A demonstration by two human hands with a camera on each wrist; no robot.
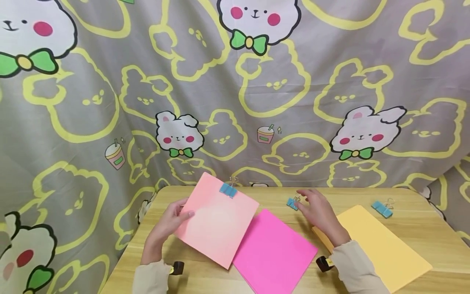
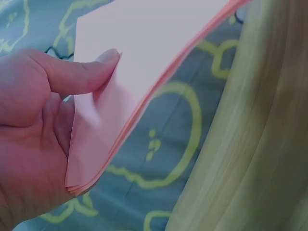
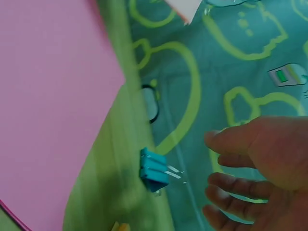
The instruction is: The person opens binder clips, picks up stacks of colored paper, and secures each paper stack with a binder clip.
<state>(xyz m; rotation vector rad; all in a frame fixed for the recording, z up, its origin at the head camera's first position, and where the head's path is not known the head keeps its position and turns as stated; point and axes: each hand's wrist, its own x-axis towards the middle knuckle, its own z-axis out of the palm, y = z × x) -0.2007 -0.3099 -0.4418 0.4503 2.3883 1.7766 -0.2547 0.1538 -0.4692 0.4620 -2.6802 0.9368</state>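
My left hand (image 1: 171,217) grips a stack of light pink paper (image 1: 216,226) by its left edge, thumb on top, and holds it tilted. Along the top edge of that stack sits a blue binder clip (image 1: 228,190) with silver wire handles. My right hand (image 1: 323,216) hovers with spread, slightly bent fingers near a second blue binder clip (image 1: 292,203) towards the back of the table. In the right wrist view a gap shows between the fingers (image 3: 236,187) and this binder clip (image 3: 154,169).
A magenta paper stack (image 1: 273,253) lies in the middle of the wooden table (image 1: 191,281), partly under the pink stack in the head view. Yellow paper (image 1: 385,249) lies to the right, beneath my right forearm. A third binder clip (image 1: 382,208) is at the back right. A patterned curtain (image 1: 216,94) hangs behind.
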